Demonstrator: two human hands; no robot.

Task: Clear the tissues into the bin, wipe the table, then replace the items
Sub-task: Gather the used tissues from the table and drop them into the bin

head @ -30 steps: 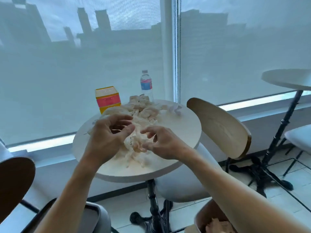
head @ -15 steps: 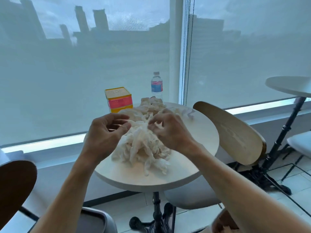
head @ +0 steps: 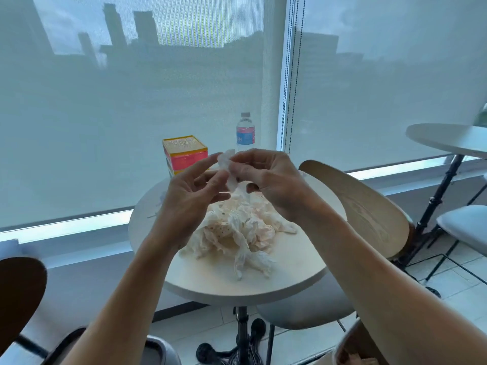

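Observation:
A heap of crumpled, stained white tissues (head: pixel 237 233) lies on the round white table (head: pixel 290 275). Above the heap, my right hand (head: pixel 266 177) pinches one tissue (head: pixel 226 162) that is lifted off the pile. My left hand (head: pixel 192 196) is raised beside it with its fingers spread and their tips touching the same tissue. A yellow and pink box (head: pixel 184 154) and a water bottle (head: pixel 245 133) stand at the table's far edge. The rim of the bin (head: pixel 353 349) shows at the bottom right, under my right forearm.
A chair with a wooden back (head: pixel 363 206) stands right of the table, its grey seat partly beneath it. A second round table (head: pixel 448 138) and chair (head: pixel 466 222) are at the far right. A dark chair back (head: pixel 18 291) sits at lower left. Window blinds are behind.
Both hands have risen from the pile. My right hand has lifted one tissue off the heap, and my left hand has opened and come up to touch it.

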